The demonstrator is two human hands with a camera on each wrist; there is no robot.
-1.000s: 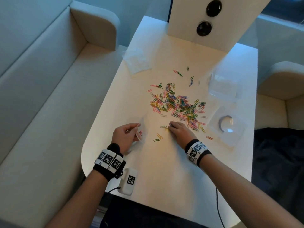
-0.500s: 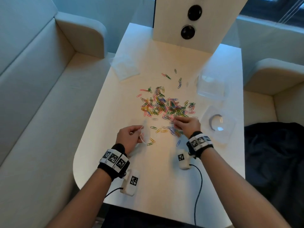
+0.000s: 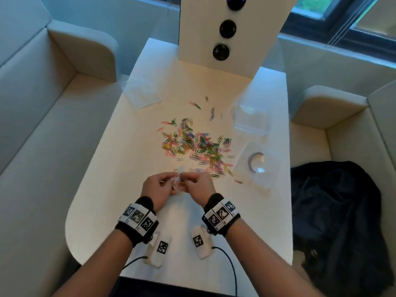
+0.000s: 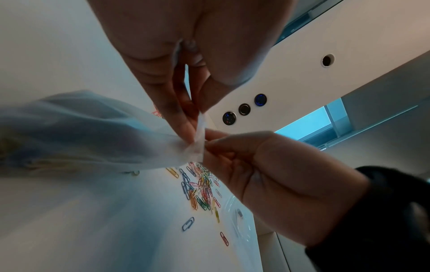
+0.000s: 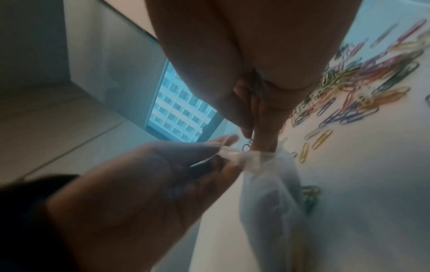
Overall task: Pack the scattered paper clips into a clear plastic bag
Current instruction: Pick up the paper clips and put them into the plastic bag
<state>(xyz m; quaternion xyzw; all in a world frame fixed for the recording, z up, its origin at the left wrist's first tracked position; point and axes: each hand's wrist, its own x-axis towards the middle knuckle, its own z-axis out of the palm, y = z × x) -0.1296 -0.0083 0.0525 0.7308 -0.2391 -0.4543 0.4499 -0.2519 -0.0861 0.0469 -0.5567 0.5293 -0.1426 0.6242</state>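
Observation:
A heap of coloured paper clips point(image 3: 197, 146) point(image 4: 202, 187) point(image 5: 360, 88) lies in the middle of the white table point(image 3: 102, 189). Just in front of it, both hands meet at a small clear plastic bag point(image 3: 177, 183) point(image 4: 93, 132) point(image 5: 270, 202). My left hand point(image 3: 159, 187) point(image 4: 193, 119) point(image 5: 221, 152) pinches the bag's rim. My right hand point(image 3: 198, 185) point(image 4: 206, 143) point(image 5: 256, 139) has its fingertips pinched together at the bag's mouth, and a dark clip shows at them. A few clips show dimly through the bag's side.
A clear plastic box point(image 3: 250, 118) and a clear lid point(image 3: 257, 163) sit at the table's right. More clear bags point(image 3: 141, 95) lie at the back left. A white panel with dark buttons point(image 3: 227, 28) stands at the back. Dark cloth point(image 3: 334, 211) lies on the right seat.
My right hand left the near edge of the clip heap and came back to the bag. My left hand lifted the bag and shifted right to meet it.

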